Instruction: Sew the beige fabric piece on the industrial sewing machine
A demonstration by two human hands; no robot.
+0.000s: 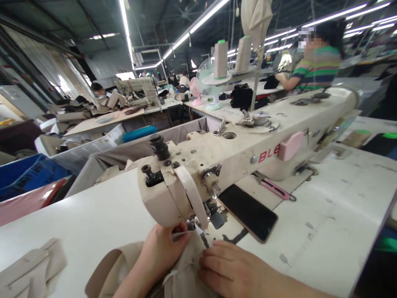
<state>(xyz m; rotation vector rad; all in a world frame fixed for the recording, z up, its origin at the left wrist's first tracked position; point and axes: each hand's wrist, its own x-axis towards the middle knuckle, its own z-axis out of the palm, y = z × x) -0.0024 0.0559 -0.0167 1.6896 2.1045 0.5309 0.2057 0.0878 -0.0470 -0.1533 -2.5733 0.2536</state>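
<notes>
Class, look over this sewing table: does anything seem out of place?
Perhaps the flat, black-screened rectangular phone: it is no sewing tool, yet lies on the smooth white work surface, close beside the beige metal sewing machine.

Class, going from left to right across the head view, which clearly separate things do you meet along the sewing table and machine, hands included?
Loose fabric pieces, left hand pinching beige cloth, right hand, pink block on the machine's arm.
</notes>
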